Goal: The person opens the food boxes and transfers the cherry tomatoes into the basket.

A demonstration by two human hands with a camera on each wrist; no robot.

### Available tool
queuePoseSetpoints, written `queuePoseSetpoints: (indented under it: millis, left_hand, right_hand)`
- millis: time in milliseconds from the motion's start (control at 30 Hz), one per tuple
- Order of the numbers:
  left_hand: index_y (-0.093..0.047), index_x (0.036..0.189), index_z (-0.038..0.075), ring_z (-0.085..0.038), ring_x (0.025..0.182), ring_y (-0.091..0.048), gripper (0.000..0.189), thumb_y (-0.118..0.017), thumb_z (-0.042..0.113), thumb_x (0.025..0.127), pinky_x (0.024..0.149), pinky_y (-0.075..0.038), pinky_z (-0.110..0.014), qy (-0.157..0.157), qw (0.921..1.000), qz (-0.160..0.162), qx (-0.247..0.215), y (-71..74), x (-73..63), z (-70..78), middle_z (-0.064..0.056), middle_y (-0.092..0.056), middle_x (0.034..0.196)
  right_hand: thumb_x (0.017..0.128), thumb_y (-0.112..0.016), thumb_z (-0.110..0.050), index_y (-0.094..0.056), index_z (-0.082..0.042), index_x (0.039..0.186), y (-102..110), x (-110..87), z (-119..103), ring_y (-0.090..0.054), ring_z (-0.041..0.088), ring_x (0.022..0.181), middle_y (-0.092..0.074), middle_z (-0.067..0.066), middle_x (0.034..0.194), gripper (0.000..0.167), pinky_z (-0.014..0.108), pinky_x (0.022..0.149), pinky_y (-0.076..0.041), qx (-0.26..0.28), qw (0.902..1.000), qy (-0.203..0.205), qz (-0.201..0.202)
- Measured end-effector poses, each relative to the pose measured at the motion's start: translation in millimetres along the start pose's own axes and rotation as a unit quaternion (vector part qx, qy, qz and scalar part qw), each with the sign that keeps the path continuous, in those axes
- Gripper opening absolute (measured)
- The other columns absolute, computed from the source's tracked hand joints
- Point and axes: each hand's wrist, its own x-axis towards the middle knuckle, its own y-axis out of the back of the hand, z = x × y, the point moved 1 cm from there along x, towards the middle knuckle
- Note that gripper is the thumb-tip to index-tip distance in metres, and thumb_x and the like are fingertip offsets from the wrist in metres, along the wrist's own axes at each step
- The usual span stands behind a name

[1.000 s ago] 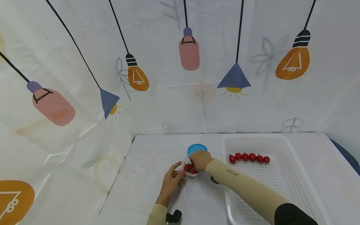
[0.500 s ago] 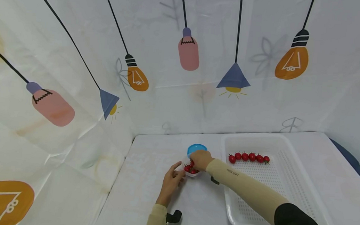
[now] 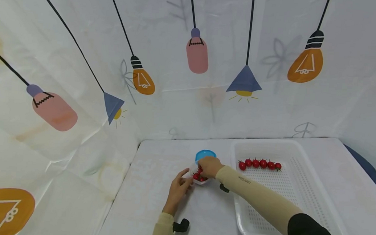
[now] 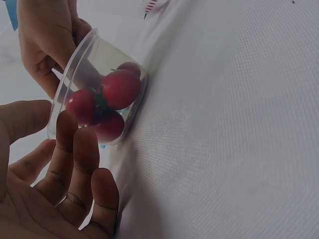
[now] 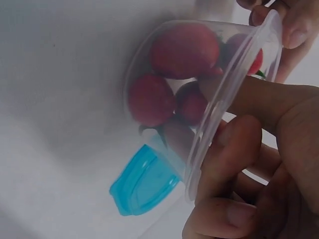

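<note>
A small clear plastic tub with several cherry tomatoes in it stands on the white-covered table, between both hands. My left hand is at the tub's near left side, thumb and fingertips about its rim. From the far right, my right hand grips the tub's rim, with one digit inside against the tomatoes and curled fingers outside. The right hand hides part of the tub in the head view. Behind it lies a blue lid, seen also as a blue lid in the right wrist view.
To the right sits a large white perforated tray. Several cherry tomatoes lie in a row near its back left. A printed white sheet hangs behind the table and along its left side. My right forearm crosses over the tray.
Both hands stay at the tub and hardly move. The tomatoes in the tub look very slightly shifted; the row in the tray is the same.
</note>
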Motion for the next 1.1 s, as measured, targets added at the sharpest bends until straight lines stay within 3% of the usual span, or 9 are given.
queuePoseSetpoints:
  millis: [400, 533, 733, 1100]
  left_hand:
    - [-0.053, 0.146, 0.01, -0.022, 0.081, -0.067, 0.054, -0.067, 0.031, 0.098, 0.067, -0.05, -0.029, 0.003, 1.0, 0.0, 0.0, 0.8, 0.6, 0.0, -0.009, -0.073, 0.095]
    - [-0.053, 0.146, 0.012, -0.023, 0.083, -0.066, 0.054, -0.068, 0.032, 0.098, 0.068, -0.05, -0.03, 0.011, 0.9999, -0.001, -0.001, 0.7, -0.1, 1.5, -0.007, -0.073, 0.095]
    - [-0.054, 0.146, 0.013, -0.021, 0.082, -0.066, 0.053, -0.068, 0.032, 0.098, 0.069, -0.05, -0.03, 0.015, 0.9999, -0.002, -0.007, -0.2, 0.5, 0.9, -0.005, -0.073, 0.094]
    - [-0.052, 0.147, 0.011, -0.023, 0.085, -0.066, 0.054, -0.067, 0.031, 0.099, 0.07, -0.049, -0.03, 0.016, 0.9999, -0.004, -0.001, -0.2, 0.9, 2.2, -0.007, -0.072, 0.096]
  right_hand:
    - [0.088, -0.079, -0.023, -0.072, -0.012, 0.105, 12.4, -7.0, 0.0, -0.057, 0.016, 0.079, -0.065, -0.004, 0.086, 0.021, 0.037, 0.071, -0.054, 0.074, 0.9967, -0.026, -0.023]
    - [0.09, -0.077, -0.026, -0.072, -0.014, 0.108, 19.0, -8.6, 0.1, -0.06, 0.012, 0.076, -0.067, -0.004, 0.088, 0.022, 0.033, 0.067, -0.055, 0.081, 0.9965, -0.017, -0.012]
    - [0.091, -0.076, -0.026, -0.072, -0.017, 0.106, 30.8, -13.5, 1.0, -0.064, 0.01, 0.074, -0.07, -0.004, 0.094, 0.018, 0.03, 0.063, -0.054, 0.132, 0.9912, -0.003, 0.008]
    - [0.092, -0.075, -0.037, -0.069, -0.018, 0.116, 50.0, -33.8, 7.1, -0.067, 0.013, 0.083, -0.073, -0.003, 0.097, 0.031, 0.037, 0.075, -0.056, 0.157, 0.985, 0.017, 0.07]
